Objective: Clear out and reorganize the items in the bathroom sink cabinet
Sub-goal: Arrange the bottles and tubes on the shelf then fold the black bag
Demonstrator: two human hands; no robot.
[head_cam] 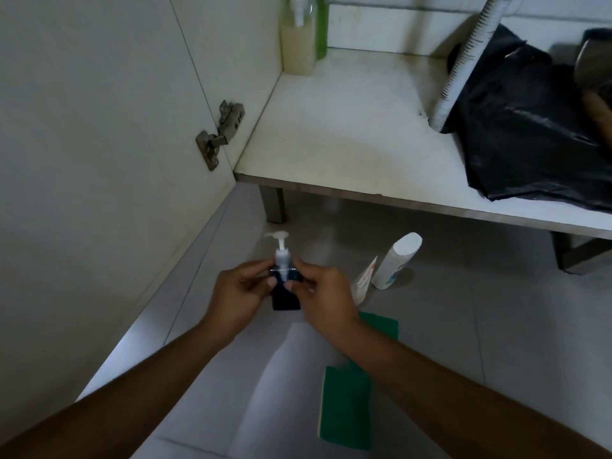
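A small dark blue pump bottle (285,294) with a white pump head is held upright over the floor tiles in front of the cabinet. My left hand (236,293) grips its left side and my right hand (323,294) grips its right side, fingertips at the shoulder. The cabinet shelf (347,134) lies beyond, with a pale soap bottle (297,44) and a green bottle (322,28) in its back left corner. A black plastic bag (530,127) fills the shelf's right side.
On the floor right of my hands stand a white bottle (395,260) and a small tube (364,279). Two green scouring pads (346,405) lie near my right forearm. The open cabinet door (99,127) with its hinge (220,134) is on the left. A corrugated drain hose (463,61) runs down to the shelf.
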